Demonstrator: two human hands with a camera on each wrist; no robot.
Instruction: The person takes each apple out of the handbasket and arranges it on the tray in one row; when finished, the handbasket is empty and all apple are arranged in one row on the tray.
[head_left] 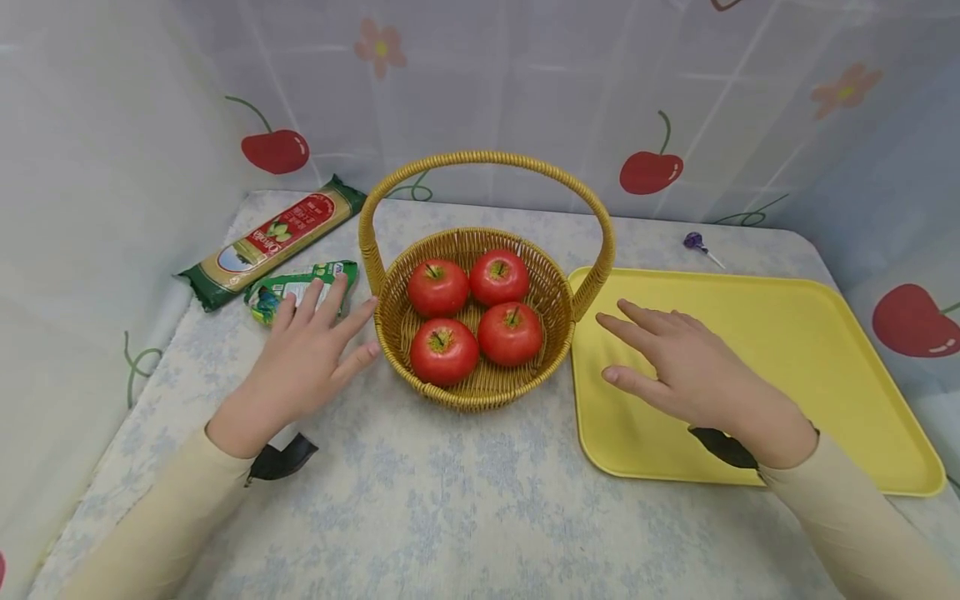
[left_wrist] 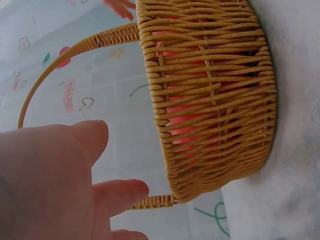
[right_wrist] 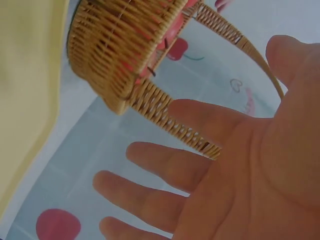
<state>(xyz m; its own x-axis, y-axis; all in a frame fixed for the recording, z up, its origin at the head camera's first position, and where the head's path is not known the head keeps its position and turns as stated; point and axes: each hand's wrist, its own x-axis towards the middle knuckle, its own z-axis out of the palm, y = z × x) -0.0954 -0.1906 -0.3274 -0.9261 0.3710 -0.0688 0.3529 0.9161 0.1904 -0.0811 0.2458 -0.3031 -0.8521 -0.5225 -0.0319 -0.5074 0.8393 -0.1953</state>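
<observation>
A wicker basket [head_left: 472, 402] with a tall arched handle [head_left: 487, 158] stands in the middle of the table. Several red apples [head_left: 444, 352] lie inside it, stems up. To its left, my left hand [head_left: 303, 362] has its fingers spread, with the index fingertip close to the basket's rim. My right hand [head_left: 682, 367] hovers over the left part of a yellow tray [head_left: 810, 367], fingers extended toward the basket. In the right wrist view the palm [right_wrist: 240, 185] holds nothing. The left wrist view shows the left thumb and fingers apart from the basket's woven side [left_wrist: 215, 100].
A long pack with green ends [head_left: 273, 237] lies at the back left. In front of it is a green packet [head_left: 300, 287], partly covered by my left fingers. A purple lollipop [head_left: 696, 242] lies behind the tray. Cherry-printed curtains [head_left: 510, 100] enclose the table's back and sides.
</observation>
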